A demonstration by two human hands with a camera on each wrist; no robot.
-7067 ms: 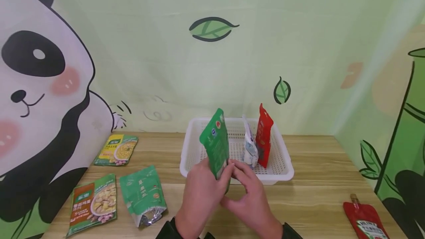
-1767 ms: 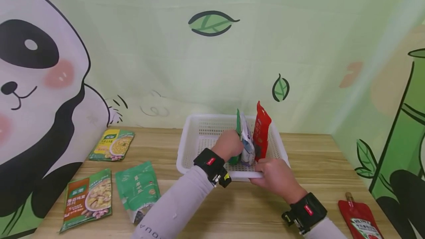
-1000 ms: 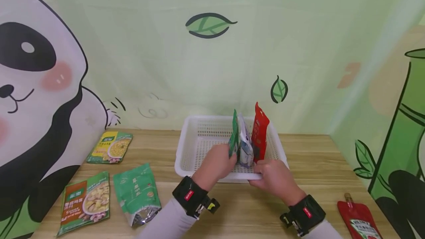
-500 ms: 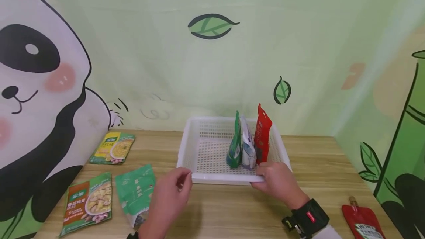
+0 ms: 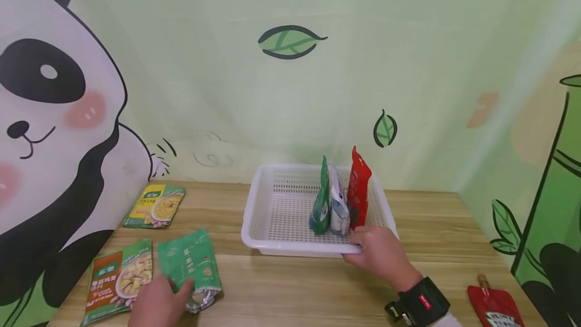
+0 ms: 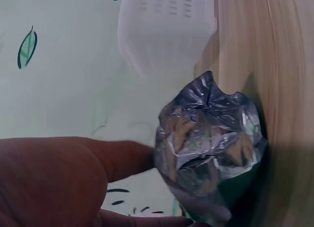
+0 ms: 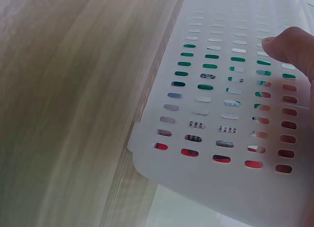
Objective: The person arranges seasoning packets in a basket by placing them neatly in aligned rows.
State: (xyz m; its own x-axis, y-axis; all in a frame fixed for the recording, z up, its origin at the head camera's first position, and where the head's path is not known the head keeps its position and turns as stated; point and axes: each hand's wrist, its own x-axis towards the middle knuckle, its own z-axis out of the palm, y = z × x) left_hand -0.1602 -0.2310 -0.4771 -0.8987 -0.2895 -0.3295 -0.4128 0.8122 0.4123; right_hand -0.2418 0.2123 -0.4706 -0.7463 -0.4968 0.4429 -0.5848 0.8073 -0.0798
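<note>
In the head view my left hand (image 5: 159, 301) is at a green pouch (image 5: 190, 260) lying on the table. The thumb reaches over its lower part, and the other fingers are by its left edge. The left wrist view shows the straight thumb right at the crumpled silver foil bottom (image 6: 208, 138) of this pouch. My right hand (image 5: 381, 254) grips the front rim of a white perforated basket (image 5: 290, 245), thumb outside and fingers over the rim. Inside the basket stand a green pouch (image 5: 321, 201), a white and purple pouch (image 5: 338, 208) and a red pouch (image 5: 359, 191), side by side.
A brown and green food packet (image 5: 106, 286) lies left of my left hand, with a yellow and green packet (image 5: 154, 206) behind it. A red Heinz spout pouch (image 5: 497, 304) lies at the front right. A printed cloth backdrop (image 5: 218, 90) rises behind the wooden table (image 5: 290, 296).
My left hand placed a green pouch upright in the basket, let go, and moved left and nearer to the other green pouch. My right hand has come onto the basket's front rim and stays there.
</note>
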